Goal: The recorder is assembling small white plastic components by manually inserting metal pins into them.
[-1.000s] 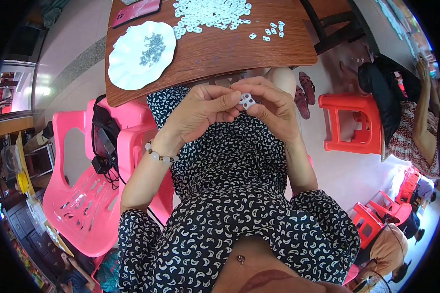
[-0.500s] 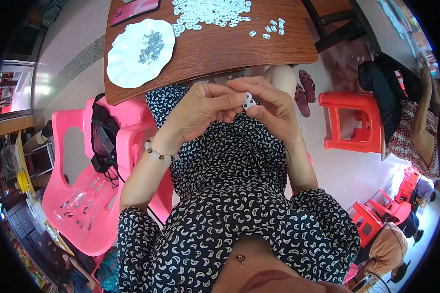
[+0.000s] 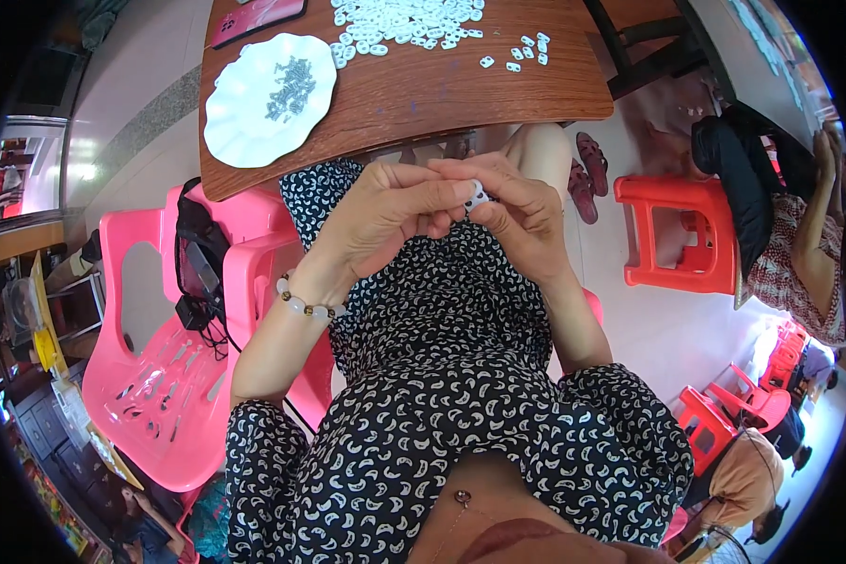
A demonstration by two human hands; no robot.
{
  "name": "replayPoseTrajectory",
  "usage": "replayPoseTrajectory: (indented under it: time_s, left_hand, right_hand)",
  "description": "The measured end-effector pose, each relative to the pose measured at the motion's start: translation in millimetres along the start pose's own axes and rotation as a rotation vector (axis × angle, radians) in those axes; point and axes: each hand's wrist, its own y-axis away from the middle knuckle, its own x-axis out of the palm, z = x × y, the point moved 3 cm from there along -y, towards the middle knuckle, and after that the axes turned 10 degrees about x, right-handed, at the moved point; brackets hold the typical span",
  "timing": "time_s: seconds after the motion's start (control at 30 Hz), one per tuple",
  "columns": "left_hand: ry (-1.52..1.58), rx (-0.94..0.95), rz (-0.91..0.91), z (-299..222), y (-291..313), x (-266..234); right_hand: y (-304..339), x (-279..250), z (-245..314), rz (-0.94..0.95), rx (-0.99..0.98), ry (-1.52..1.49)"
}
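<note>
My left hand (image 3: 393, 209) pinches a small white plastic piece (image 3: 477, 195) with dark spots or holes, held above my lap just off the table's near edge. From the other side, my right hand (image 3: 524, 214) closes thumb and fingers on the same piece. The fingers cover much of it; whether anything smaller sits between them I cannot make out. Beyond my hands, a pile of similar small white oval pieces (image 3: 404, 23) lies on the brown table (image 3: 461, 89). Several more white pieces (image 3: 527, 53) lie loose to its right. A scalloped white plate (image 3: 240, 117) holds small grey metal bits (image 3: 291, 89).
A pink phone (image 3: 256, 19) rests at the table's far left. Beside me on the left stands a pink plastic chair (image 3: 150, 404) with a black bag (image 3: 202, 268) on it. To the right are a red stool (image 3: 677, 230), sandals (image 3: 585, 179) and a seated person (image 3: 799, 244).
My right hand has shifted slightly left, its fingers closer over the white piece. The piece has turned a little, and less of it shows. My left hand is nearly unmoved.
</note>
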Motion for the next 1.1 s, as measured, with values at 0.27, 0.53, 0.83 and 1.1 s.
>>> replayPoseTrajectory:
  time_s: [0.27, 0.53, 0.83, 1.1]
  left_hand:
    - [0.015, -0.025, -0.018, 2.3, 0.6, -1.3]
    - [0.014, 0.016, -0.025, 5.4, 0.9, 1.2]
    - [-0.005, 0.011, -0.041, 6.5, 1.9, 1.1]
    - [0.004, 0.002, -0.055, 7.8, 1.2, 1.1]
  right_hand:
    - [1.4, 0.8, 1.5, -0.024, -0.003, 0.041]
    - [4.1, 2.2, 3.2, -0.061, 0.015, 0.040]
    - [4.0, 1.3, 2.6, -0.055, -0.025, 0.094]
    - [5.0, 4.5, -1.9, -0.138, -0.033, 0.095]
